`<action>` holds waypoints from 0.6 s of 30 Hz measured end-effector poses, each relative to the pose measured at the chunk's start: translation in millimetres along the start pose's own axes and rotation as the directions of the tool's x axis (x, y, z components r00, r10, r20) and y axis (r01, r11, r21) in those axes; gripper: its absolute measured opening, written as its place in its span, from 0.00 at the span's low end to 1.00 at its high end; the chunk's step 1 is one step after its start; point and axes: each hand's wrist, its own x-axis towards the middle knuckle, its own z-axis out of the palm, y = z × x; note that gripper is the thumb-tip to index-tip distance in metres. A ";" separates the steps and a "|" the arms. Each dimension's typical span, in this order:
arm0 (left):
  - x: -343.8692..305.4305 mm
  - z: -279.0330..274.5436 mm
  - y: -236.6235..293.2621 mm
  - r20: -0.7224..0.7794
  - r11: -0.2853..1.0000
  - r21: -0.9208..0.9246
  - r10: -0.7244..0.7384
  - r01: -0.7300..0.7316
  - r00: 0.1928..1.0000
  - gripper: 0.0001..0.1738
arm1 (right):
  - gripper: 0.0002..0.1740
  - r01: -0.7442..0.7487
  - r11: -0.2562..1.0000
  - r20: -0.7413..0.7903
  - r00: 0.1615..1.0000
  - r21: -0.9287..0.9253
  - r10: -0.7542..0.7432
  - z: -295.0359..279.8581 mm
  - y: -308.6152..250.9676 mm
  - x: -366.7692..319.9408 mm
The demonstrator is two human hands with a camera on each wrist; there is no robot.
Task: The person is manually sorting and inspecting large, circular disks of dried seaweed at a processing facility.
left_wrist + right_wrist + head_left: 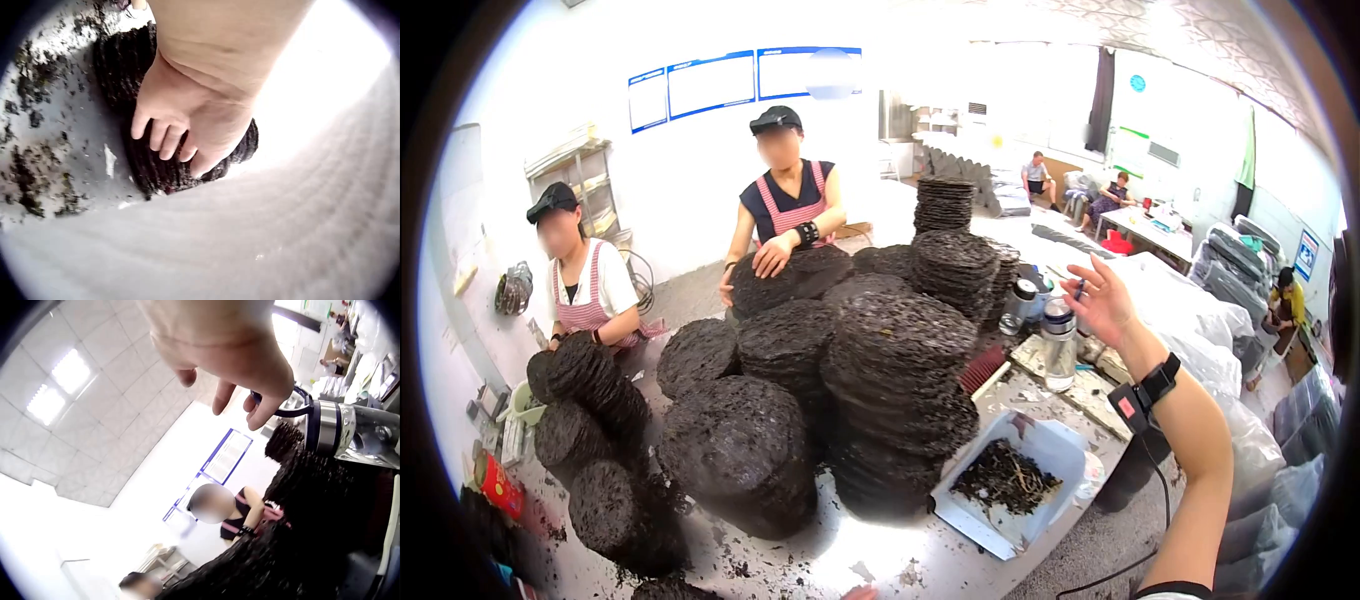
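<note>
My right hand is raised over a clear water bottle that stands upright on the table. In the right wrist view, finger and thumb hold the dark blue carry loop on the bottle's lid. At the bottom edge of the head view only a bit of my left hand shows. Seen from the left wrist, that hand lies over a stack of thin dark sheets, its fingers relaxed against the layered side. Tall stacks of round, dark, dried seaweed-like sheets rise in front of me.
A pale blue tray with dark scraps sits at the table's right corner, near a red brush. Another bottle stands behind. Two people in striped aprons work across the table, one with hands on a stack. Dark crumbs litter the tabletop.
</note>
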 end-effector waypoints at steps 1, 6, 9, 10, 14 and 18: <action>3.7 2.9 7.3 0.058 0.998 0.067 -0.003 -0.001 0.998 0.35 | 0.28 -0.025 1.000 0.075 0.997 0.007 0.024 4.9 -5.2 -23.6; 36.0 23.7 27.1 0.080 0.984 0.034 0.173 -0.177 0.982 0.50 | 0.24 -0.131 0.991 0.369 0.922 0.022 0.114 41.6 -13.0 -128.1; 49.8 35.3 60.2 -0.035 0.969 -0.245 0.040 -0.047 0.999 0.52 | 0.23 -0.257 0.965 0.531 0.824 0.042 0.196 55.6 9.0 -176.3; 50.8 40.2 67.1 -0.053 0.927 -0.374 -0.059 0.035 0.997 0.52 | 0.23 -0.305 0.950 0.600 0.772 0.060 0.210 57.5 20.9 -191.1; 55.3 60.2 43.8 -0.078 0.878 -0.406 0.242 -0.253 0.967 0.70 | 0.22 -0.501 0.865 0.788 0.540 0.021 0.294 68.3 75.6 -247.0; 17.7 61.1 53.5 -0.116 0.830 -0.557 -0.108 0.025 0.987 0.42 | 0.21 -0.468 0.883 0.887 0.392 -0.037 0.245 62.7 111.0 -289.6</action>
